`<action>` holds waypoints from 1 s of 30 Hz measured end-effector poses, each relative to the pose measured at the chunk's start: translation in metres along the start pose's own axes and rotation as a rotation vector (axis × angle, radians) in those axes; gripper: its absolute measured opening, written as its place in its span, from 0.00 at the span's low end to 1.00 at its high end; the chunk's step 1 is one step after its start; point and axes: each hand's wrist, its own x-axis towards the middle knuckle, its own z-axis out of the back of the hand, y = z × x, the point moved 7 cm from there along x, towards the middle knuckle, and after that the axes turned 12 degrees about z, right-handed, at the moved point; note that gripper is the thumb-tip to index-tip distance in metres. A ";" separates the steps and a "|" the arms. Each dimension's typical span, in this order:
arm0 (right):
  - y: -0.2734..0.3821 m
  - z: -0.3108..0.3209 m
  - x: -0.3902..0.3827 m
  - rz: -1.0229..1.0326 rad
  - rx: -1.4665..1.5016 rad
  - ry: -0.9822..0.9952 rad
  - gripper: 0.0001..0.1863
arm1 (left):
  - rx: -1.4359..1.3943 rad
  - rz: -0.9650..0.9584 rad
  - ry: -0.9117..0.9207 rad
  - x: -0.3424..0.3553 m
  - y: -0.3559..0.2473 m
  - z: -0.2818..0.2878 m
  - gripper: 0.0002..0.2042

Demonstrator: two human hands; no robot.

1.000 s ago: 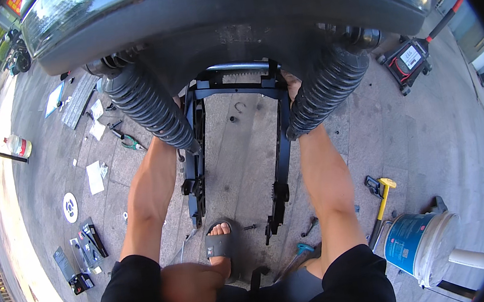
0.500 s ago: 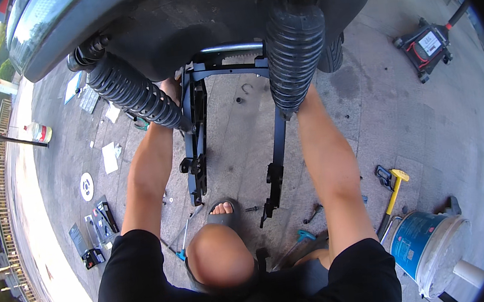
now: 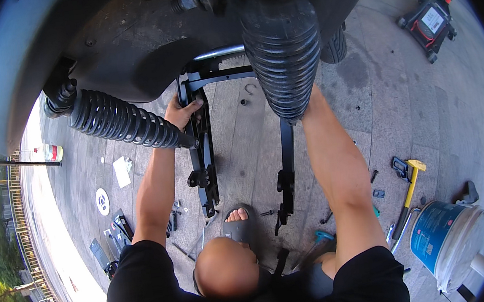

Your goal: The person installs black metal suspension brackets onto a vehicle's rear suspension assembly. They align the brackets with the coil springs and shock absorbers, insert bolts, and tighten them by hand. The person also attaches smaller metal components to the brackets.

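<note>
A black U-shaped swingarm extends toward me from under a vehicle's dark rear body. My left hand is wrapped round its left arm near the crossbar, the thumb lying on top. The left shock absorber, with its black coil spring, slants down so that its lower end lies by that arm. Over the right arm hangs the other shock absorber, in a ribbed black cover. My right hand reaches behind this shock absorber, which hides its fingers; only the wrist area shows.
On the paving at right lie a yellow-headed hammer, a blue-and-white bucket and a floor jack. Loose bolts and tools surround my sandalled foot. A white disc and paper lie at left.
My view has shifted, and the swingarm appears slightly lower and farther right. My left hand, mostly hidden before, now shows gripping the left arm. The left shock absorber lies at a flatter slant.
</note>
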 end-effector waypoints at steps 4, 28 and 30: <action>0.001 0.006 -0.001 0.002 0.005 -0.012 0.20 | -0.219 -0.143 -0.022 -0.012 -0.017 -0.005 0.39; -0.002 -0.016 0.012 -0.008 0.013 -0.011 0.21 | -0.346 0.050 0.183 0.015 -0.028 0.000 0.17; -0.002 -0.017 0.012 -0.008 0.013 -0.012 0.21 | -0.362 0.045 0.171 0.014 -0.029 0.000 0.14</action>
